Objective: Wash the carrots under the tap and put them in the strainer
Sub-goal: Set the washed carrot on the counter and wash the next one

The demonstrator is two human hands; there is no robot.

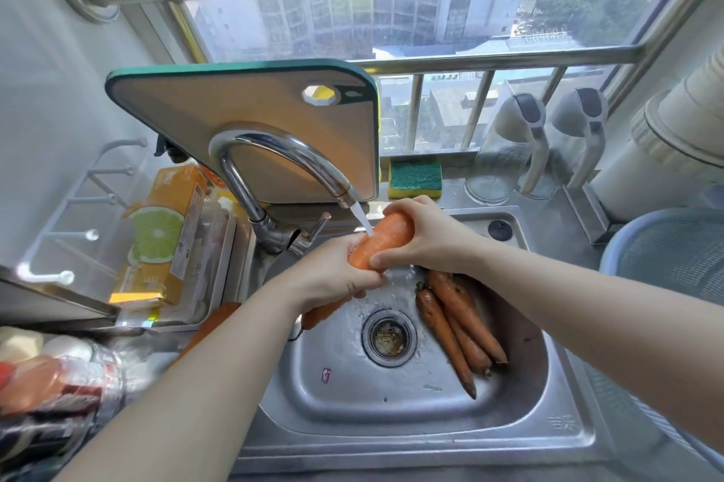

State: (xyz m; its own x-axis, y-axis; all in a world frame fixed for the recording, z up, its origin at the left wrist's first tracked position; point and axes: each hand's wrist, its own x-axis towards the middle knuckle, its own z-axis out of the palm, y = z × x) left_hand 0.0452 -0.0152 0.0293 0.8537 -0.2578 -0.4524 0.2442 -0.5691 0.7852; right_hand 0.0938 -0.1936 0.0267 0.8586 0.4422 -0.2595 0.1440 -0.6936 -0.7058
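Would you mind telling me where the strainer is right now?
In the head view, the grey-blue strainer sits on the counter at the far right, beside the sink and past the right hand.

Both hands, left hand (333, 274) and right hand (423, 238), grip a carrot (386, 242) under the running tap (282, 156)

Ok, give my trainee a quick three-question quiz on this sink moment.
1. True or false: the tap is running onto the carrot held in both hands.
2. Where do the unwashed carrots lie? A: right side of the sink; B: the strainer.
3. What leans behind the tap?

Key: 1 true. 2 A. 3 The cutting board; left hand and right hand grip the carrot.
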